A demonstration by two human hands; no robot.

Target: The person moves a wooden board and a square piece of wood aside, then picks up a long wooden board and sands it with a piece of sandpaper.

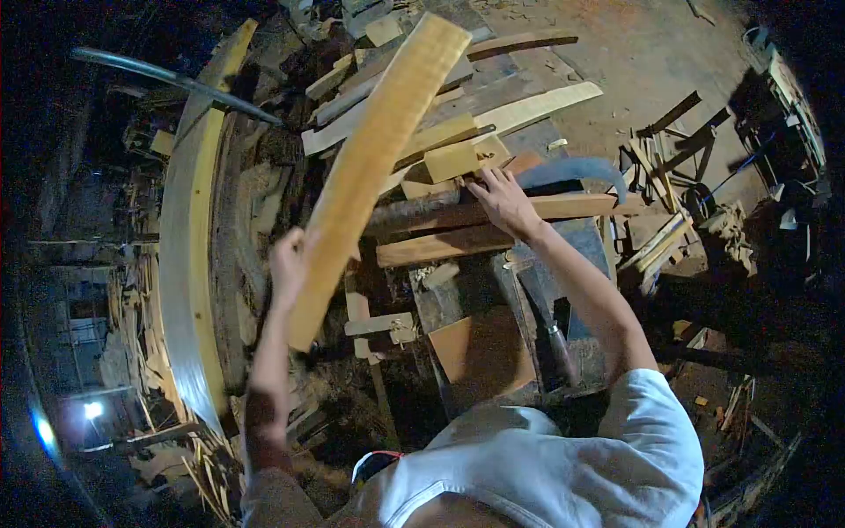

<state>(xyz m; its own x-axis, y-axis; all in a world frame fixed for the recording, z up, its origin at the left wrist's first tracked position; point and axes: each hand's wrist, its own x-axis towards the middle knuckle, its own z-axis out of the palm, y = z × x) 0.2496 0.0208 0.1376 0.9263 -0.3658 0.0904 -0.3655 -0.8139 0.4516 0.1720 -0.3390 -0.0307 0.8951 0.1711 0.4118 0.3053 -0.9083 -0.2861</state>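
A long pale plank (378,141) slants up across the middle, its lower end beside my left forearm. My left hand (289,260) is closed on its left edge near the lower end. My right hand (506,201) reaches to the bench, its fingertips at a small wooden block (451,162); the fingers are partly bent, and whether they grip anything is unclear. Just right of that hand lies a curved blue-grey piece (572,169). Below it two reddish wood bars (440,246) lie across the bench.
A long curved beam (201,194) stands at the left, with a metal pipe (167,75) across its top. On the bench are a square brown board (484,354) and a handled tool (560,348). Scrap wood (656,251) is piled at the right.
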